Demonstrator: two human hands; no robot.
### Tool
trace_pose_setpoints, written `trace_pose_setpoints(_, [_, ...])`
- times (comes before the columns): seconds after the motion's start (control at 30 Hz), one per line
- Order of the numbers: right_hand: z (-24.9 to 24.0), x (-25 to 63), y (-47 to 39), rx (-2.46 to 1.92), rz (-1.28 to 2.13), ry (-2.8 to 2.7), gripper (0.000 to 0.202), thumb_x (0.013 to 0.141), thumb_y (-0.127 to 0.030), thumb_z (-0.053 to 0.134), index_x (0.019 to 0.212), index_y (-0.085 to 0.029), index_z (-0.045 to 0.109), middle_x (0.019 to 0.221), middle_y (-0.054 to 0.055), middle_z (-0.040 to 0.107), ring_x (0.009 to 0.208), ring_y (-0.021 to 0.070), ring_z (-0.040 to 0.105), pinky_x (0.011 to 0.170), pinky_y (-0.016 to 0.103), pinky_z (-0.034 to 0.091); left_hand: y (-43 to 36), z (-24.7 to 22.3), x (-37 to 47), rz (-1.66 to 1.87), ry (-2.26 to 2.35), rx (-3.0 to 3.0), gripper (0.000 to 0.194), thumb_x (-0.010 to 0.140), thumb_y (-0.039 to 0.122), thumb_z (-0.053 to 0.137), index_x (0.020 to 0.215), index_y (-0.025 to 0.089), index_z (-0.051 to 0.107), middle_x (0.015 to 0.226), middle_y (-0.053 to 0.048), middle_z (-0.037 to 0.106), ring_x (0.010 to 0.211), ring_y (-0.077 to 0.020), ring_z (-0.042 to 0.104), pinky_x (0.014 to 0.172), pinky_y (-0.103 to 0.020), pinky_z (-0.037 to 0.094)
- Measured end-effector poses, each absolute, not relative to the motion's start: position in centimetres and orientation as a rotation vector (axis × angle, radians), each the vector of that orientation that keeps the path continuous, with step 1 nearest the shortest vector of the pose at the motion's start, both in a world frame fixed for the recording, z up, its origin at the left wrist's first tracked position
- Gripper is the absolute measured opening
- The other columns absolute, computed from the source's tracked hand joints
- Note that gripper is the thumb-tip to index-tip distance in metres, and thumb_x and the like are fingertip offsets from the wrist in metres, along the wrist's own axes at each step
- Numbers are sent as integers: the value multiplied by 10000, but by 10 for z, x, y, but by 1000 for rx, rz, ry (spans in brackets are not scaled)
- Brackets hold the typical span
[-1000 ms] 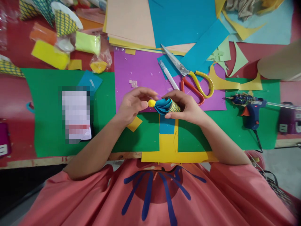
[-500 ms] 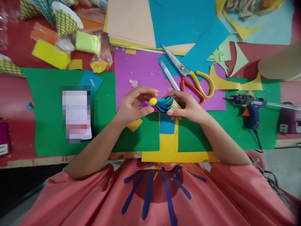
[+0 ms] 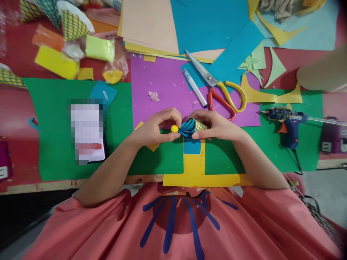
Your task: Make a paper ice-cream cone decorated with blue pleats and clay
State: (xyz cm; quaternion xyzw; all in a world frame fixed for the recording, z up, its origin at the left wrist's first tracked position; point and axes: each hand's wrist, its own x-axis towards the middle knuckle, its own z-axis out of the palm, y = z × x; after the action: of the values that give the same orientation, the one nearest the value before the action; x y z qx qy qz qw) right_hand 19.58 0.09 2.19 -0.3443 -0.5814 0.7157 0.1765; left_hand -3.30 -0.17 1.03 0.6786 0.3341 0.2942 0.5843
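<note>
A small paper cone [image 3: 201,125] with a yellow-and-green check lies sideways between my hands. Pleated blue paper [image 3: 187,128] covers its left end, with a yellow ball [image 3: 174,128] at the tip. My right hand [image 3: 214,124] grips the checked part, thumb in front and fingers behind. The thumb and curled fingers of my left hand [image 3: 159,126] close around the tip, by the ball. Just beyond my hands lie scissors [image 3: 213,81] with red and yellow handles and a white pen [image 3: 195,87], both on purple paper [image 3: 159,76].
A blue glue gun [image 3: 291,131] lies at the right, and a phone [image 3: 86,133] at the left. Packets of clay [image 3: 56,62] and checked cones [image 3: 73,25] are at the back left. Paper sheets [image 3: 149,25] and scraps cover the back. Yellow strips [image 3: 193,166] lie near the front edge.
Both hands have come slightly nearer to me with the paper cone. My left fingers have closed in from around the yellow ball to the tip of the blue pleats.
</note>
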Motion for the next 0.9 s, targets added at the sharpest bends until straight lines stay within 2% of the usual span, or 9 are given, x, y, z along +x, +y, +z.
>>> trace_pose_setpoints(0.27, [23, 196, 1, -970, 2019, -1659, 454, 697, -455, 817, 957, -161, 588, 784, -20, 615, 651, 84, 561, 536, 192, 456, -1, 10, -34, 673, 778, 1566, 191, 706, 330, 786, 753, 209, 645, 819, -25, 627, 768, -136, 624, 623, -193, 512])
trace_pose_setpoints(0.43, [24, 195, 1, -969, 1905, -1607, 481, 690, -439, 829, 970, -147, 569, 767, -27, 587, 677, 89, 559, 579, 202, 453, -2, -1, -34, 877, 780, 1430, 425, 684, 406, 834, 1056, 268, 680, 999, -24, 700, 857, -144, 683, 715, -227, 567])
trace_pose_setpoints(0.6, [16, 193, -3, -1026, 1668, -1626, 541, 678, -493, 827, 1020, -155, 579, 870, 5, 605, 761, 123, 583, 659, 245, 477, -2, -4, -28, 1153, 972, 1405, 228, 737, 388, 806, 906, 264, 717, 876, -9, 724, 762, -128, 689, 703, -249, 575])
trace_pose_setpoints(0.77, [11, 187, -9, -1129, 1396, -1718, 586, 696, -566, 788, 1071, -160, 592, 1026, 63, 654, 910, 181, 624, 803, 313, 508, -4, 2, -25, 1177, 1068, 1450, 200, 760, 403, 792, 792, 218, 724, 823, -25, 723, 792, -150, 699, 738, -288, 596])
trace_pose_setpoints(0.83, [12, 184, -12, -1161, 1352, -1722, 587, 708, -566, 779, 1091, -169, 581, 1066, 76, 663, 946, 194, 636, 839, 332, 517, -5, 1, -25, 1172, 1089, 1435, 214, 754, 417, 797, 803, 221, 727, 853, -31, 730, 832, -166, 707, 764, -304, 602])
trace_pose_setpoints(0.9, [12, 182, -15, -1185, 1344, -1717, 587, 721, -548, 778, 1123, -180, 562, 1086, 80, 671, 957, 199, 646, 856, 343, 524, -7, -3, -26, 1208, 1083, 1415, 228, 776, 429, 776, 911, 249, 742, 921, -28, 746, 867, -173, 718, 790, -313, 609])
